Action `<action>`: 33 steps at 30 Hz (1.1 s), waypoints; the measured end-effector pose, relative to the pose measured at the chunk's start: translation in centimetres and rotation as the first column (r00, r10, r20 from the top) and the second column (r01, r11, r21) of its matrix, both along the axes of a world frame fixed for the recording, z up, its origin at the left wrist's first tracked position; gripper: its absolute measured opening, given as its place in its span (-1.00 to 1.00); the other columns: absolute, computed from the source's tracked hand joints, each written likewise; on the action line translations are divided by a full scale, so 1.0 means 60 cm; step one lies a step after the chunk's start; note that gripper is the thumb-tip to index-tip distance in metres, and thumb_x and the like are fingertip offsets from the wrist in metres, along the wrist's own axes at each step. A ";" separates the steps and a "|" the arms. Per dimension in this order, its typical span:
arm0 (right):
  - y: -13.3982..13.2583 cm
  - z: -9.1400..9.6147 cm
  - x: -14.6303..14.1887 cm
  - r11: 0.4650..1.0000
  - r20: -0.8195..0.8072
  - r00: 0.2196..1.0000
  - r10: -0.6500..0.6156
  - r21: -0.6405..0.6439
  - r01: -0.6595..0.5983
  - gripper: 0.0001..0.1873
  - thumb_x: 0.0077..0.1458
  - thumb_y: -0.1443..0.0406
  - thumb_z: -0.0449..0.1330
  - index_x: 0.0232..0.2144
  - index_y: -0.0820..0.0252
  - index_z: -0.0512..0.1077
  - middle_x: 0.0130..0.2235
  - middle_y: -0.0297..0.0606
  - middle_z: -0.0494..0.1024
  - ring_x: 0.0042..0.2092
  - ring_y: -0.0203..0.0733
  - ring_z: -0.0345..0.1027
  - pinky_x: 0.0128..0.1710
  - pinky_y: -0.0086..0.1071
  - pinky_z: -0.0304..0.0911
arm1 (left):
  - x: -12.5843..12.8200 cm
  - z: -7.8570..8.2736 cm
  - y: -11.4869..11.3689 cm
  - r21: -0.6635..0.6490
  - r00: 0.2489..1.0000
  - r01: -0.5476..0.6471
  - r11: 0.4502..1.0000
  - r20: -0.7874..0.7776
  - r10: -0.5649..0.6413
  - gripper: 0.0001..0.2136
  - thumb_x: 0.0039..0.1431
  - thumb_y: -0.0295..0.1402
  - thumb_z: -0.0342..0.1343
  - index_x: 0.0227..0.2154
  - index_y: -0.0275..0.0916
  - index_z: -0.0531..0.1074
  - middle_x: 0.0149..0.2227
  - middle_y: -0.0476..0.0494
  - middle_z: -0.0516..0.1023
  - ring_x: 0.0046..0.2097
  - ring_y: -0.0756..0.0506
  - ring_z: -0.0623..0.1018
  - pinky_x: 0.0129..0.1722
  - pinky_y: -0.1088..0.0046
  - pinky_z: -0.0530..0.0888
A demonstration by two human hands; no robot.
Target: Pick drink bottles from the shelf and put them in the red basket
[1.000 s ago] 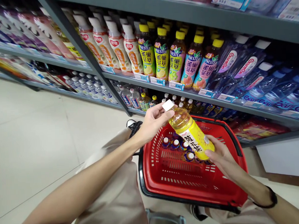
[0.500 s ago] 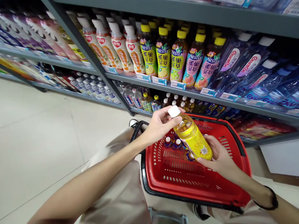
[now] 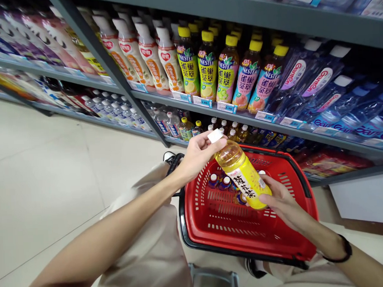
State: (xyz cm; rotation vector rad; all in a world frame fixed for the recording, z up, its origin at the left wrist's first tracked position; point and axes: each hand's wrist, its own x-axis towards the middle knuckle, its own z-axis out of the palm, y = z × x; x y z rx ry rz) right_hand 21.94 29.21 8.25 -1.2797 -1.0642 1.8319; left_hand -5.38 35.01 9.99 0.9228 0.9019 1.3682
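A bottle of yellow tea (image 3: 243, 175) with a white cap tilts over the red shopping basket (image 3: 230, 239). At the cap end, my left hand (image 3: 200, 153) is closed around its neck. My right hand (image 3: 281, 199) grips the lower end, thumb on the label and fingers behind. Large dark characters on the label face me. Several small bottles with white caps (image 3: 225, 183) stand inside the basket, partly hidden by the tea bottle.
Shelves ahead hold white-capped bottles (image 3: 167, 60), yellow-capped tea bottles (image 3: 207, 68) and blue-tinted bottles (image 3: 318, 81). Price tags (image 3: 227, 107) line the shelf edge. A grey metal frame (image 3: 213, 278) is below the basket, and pale floor tiles (image 3: 46, 166) lie to the left.
The tea bottle has been rolled in my hands, bringing the dark characters on its label into view. The bottle and both hands sit slightly further left in the picture.
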 end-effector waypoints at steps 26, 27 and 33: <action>0.017 0.025 -0.002 0.975 -0.138 0.988 0.070 -0.200 -0.097 -0.30 0.15 -0.27 0.14 -0.28 0.29 0.55 -0.50 -0.15 0.61 -0.57 -0.13 0.48 -0.63 -0.39 0.36 | 0.011 -0.001 0.005 -0.212 0.988 0.025 0.977 0.157 0.009 -0.58 -0.07 -0.15 0.53 -0.45 -0.32 0.43 -0.53 0.13 0.35 -0.59 0.20 0.10 -0.62 0.65 0.08; 0.015 0.021 -0.002 0.994 -0.088 0.996 0.011 -0.108 -0.020 -0.36 0.12 -0.23 0.23 -0.23 0.26 0.54 -0.44 -0.16 0.63 -0.52 -0.13 0.50 -0.58 -0.37 0.40 | 0.011 -0.001 0.007 -0.213 0.987 0.005 0.977 0.159 0.030 -0.60 -0.08 -0.16 0.54 -0.44 -0.32 0.47 -0.52 0.11 0.39 -0.58 0.19 0.14 -0.60 0.66 0.14; 0.013 0.008 0.007 0.981 0.076 0.992 -0.104 0.174 0.089 -0.40 0.06 -0.01 0.45 0.04 0.10 0.42 -0.12 -0.20 0.64 -0.47 -0.24 0.47 -0.54 -0.37 0.42 | 0.009 0.003 0.008 -0.208 0.986 -0.014 0.978 0.159 0.048 -0.60 -0.10 -0.14 0.53 -0.30 -0.32 0.64 -0.38 -0.05 0.61 -0.44 0.10 0.46 -0.38 0.62 0.43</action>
